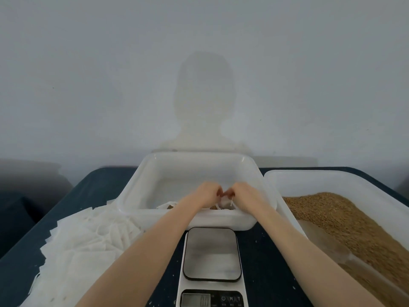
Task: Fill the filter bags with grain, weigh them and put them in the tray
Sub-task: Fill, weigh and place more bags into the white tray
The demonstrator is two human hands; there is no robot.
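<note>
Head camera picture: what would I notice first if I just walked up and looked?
Probably the two hands meeting in the middle: the left hand and right hand hold a small white filter bag over the near edge of the white tray, fingers curled on its top. Next, the big tub of golden-brown grain on the right, and the heap of empty bags on the left. The scale sits bare between the arms.

Scale point(212, 253) before the tray point(141, 173); empty bags point(88, 238) lie left; grain tub point(274, 180) stands right.
</note>
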